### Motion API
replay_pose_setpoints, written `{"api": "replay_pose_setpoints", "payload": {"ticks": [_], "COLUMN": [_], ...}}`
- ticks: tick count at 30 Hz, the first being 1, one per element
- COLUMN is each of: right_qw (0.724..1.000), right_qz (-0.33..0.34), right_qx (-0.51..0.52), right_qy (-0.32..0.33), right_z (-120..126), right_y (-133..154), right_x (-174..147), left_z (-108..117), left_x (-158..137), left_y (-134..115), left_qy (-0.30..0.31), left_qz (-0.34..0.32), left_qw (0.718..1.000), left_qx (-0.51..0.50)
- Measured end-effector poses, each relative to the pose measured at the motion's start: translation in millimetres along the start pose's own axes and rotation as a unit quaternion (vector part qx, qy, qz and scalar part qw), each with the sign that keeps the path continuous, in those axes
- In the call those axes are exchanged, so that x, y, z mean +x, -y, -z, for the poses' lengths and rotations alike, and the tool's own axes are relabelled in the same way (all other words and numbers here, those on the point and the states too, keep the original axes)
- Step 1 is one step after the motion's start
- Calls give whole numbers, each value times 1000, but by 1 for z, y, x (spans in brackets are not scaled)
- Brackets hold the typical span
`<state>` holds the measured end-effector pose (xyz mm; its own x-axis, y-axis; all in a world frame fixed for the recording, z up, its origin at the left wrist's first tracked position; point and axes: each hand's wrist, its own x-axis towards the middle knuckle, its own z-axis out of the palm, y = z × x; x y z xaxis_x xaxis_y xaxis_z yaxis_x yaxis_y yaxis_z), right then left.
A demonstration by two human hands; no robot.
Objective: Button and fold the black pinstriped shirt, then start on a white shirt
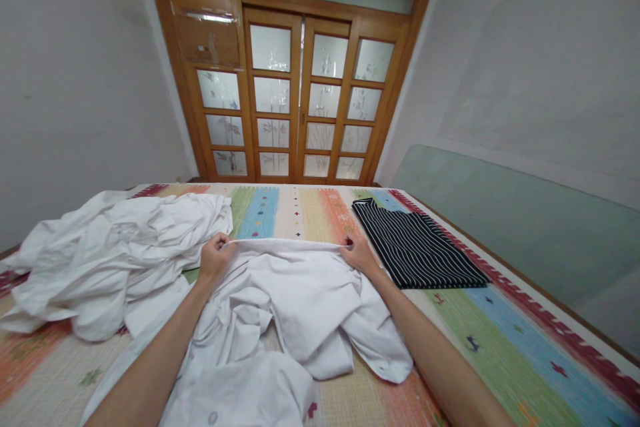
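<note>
You are working over a broad, flat surface under a striped, multicoloured cover (263, 213) dotted with small motifs; at 12 o'clock, beyond its far edge, stand wood-framed doors (296, 77) with patterned glass panes. Pale walls rise at 10 (85, 73) and 2 o'clock (545, 53), and a pale green panel (520, 233) runs along the 3 o'clock side. A crumpled heap of white fabric (130, 253) spreads at 9 o'clock, just beside your left hand (217, 253); whether it touches the piece you hold, you cannot tell. Near your right hand (359, 253), toward 3 o'clock, a black garment with white stripes (420, 247) lies folded flat. Your white shirt (300, 300) sits at the middle, reaching toward 6 o'clock. Both hands pinch its far edge, fairly straight between them, while the rest falls in loose folds. A sleeve (383, 347) lies at 5 o'clock, a button (213, 418) shows near 7, and your left forearm hides part of the cloth.
</note>
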<state>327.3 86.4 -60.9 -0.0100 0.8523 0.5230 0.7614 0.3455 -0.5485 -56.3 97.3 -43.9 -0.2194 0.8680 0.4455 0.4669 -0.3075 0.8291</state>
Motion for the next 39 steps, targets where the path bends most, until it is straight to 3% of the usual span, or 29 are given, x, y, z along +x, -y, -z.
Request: {"api": "replay_pose_setpoints", "payload": {"ticks": [3, 5, 10, 15, 21, 26, 28, 32, 37, 39], "right_qw": [999, 998, 977, 967, 985, 974, 964, 943, 942, 940], "right_qz": [-30, -60, -188, -184, -159, -144, -150, -169, -56, -48], "right_qx": [25, 33, 83, 169, 21, -138, -196, -276, -319, -316], "right_qy": [5, 8, 61, 54, 59, 103, 98, 83, 86, 117], "right_z": [9, 17, 32, 35, 39, 46, 44, 28, 3, -7], "right_y": [-4, -8, -19, -19, -17, -20, -17, -1, 37, 53], "right_x": [6, 10, 16, 17, 29, 47, 54, 61, 57, 54], "left_z": [0, -1, -2, -3, 2, 7, 1, -20, -44, -52], "left_x": [4, 6, 6, 5, 21, 51, 58, 51, 28, 24], "left_y": [5, 5, 1, -2, 0, -4, -9, -20, -33, -40], "left_qy": [8, 22, 49, 70, 106, 238, 224, 140, 60, 78], "left_qz": [73, 85, 14, -2, -11, 46, 55, 25, -143, -173], "left_qw": [997, 996, 997, 991, 965, 920, 910, 890, 856, 853], "left_qx": [-39, -34, 56, 111, 241, 307, 345, 434, 493, 486]}}
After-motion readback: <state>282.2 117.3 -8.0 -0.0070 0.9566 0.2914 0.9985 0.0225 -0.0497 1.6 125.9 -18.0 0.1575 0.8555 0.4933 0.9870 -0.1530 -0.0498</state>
